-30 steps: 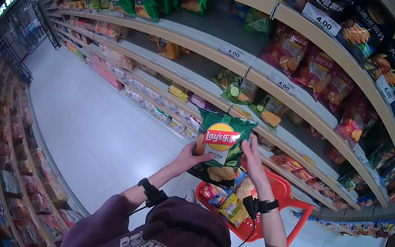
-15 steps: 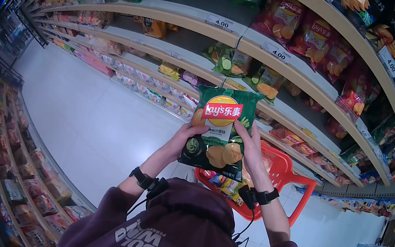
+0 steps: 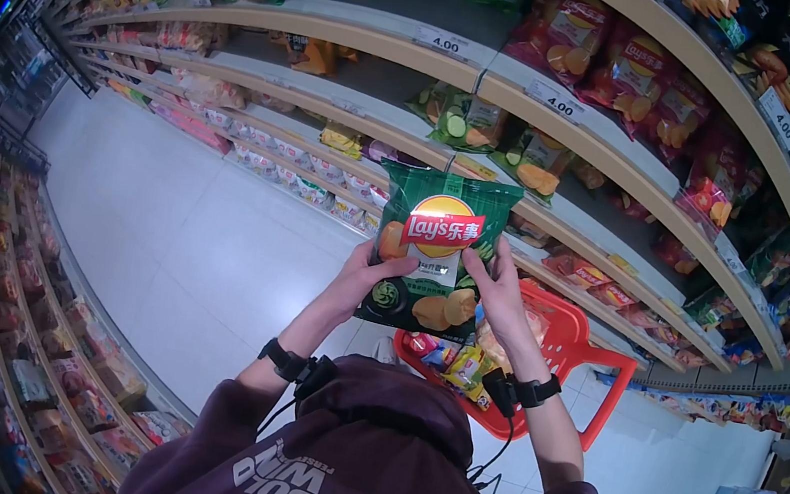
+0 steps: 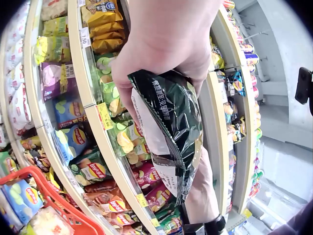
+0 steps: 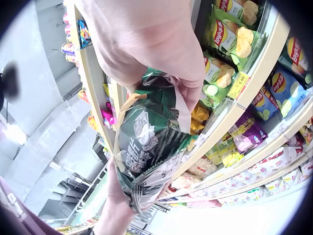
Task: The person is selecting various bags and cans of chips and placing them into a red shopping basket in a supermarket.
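In the head view a dark green bag of Lay's chips [image 3: 430, 298] is held up in front of the chest, its printed front facing up. My left hand [image 3: 357, 280] grips the left side, thumb across the front. The right side is gripped by my right hand [image 3: 501, 297], its thumb also on the front and the other fingers hidden behind. Both wrist views look along the bottom edge of the chip bag [image 4: 178, 122], with the left hand [image 4: 164, 44] and right hand [image 5: 146, 49] wrapped around its sides.
A red shopping basket [image 3: 558, 346] with several snack packs stands below, to the right. Shelves [image 3: 575, 116] of chip bags run along the front and right. Another shelf [image 3: 49, 340] of packaged snacks lines the left side of the aisle floor [image 3: 178, 207].
The chip bag has come nearer the body and been turned more squarely to the head view. The right hand moved from its upper edge to a grip with the thumb on the front.
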A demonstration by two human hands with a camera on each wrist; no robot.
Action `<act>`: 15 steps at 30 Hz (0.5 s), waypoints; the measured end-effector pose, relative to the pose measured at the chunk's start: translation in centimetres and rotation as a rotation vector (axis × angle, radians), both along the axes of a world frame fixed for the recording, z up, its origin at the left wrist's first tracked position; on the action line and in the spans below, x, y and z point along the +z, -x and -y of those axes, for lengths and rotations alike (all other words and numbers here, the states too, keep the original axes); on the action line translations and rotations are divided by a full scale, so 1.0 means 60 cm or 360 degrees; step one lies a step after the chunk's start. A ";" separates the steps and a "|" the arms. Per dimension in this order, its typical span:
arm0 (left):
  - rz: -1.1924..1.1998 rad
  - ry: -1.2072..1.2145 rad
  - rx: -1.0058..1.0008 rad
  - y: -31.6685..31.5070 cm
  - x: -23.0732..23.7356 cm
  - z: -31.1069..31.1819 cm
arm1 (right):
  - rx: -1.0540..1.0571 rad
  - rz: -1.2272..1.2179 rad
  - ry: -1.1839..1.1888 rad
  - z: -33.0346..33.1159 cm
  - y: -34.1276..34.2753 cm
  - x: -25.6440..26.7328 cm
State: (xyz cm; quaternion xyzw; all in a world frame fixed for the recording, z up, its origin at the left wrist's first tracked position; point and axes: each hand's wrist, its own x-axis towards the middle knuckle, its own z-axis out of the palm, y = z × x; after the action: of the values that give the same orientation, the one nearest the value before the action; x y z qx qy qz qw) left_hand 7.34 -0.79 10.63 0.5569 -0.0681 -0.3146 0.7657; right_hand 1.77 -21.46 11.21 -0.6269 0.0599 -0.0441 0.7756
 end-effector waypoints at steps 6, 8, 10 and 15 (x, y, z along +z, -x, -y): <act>0.0800 -0.0500 0.0422 0.004 -0.018 0.026 | -0.0435 0.0439 0.1427 -0.004 0.019 0.021; 0.1044 -0.0748 0.0431 0.011 -0.011 0.029 | -0.0103 0.0300 0.1249 -0.021 0.028 0.018; 0.1155 -0.1008 0.0308 0.023 0.012 0.035 | -0.0052 0.0365 0.1170 -0.052 0.036 0.006; 0.1475 -0.0544 0.0234 0.031 0.002 0.036 | -0.0141 0.0000 0.0396 -0.026 0.012 0.004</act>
State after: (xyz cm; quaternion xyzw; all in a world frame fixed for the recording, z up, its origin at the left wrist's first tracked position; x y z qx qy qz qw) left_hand 5.46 -2.96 10.77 0.7591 -0.3090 0.0142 0.5728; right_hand 1.02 -19.88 11.44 -0.7149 0.0816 -0.0856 0.6892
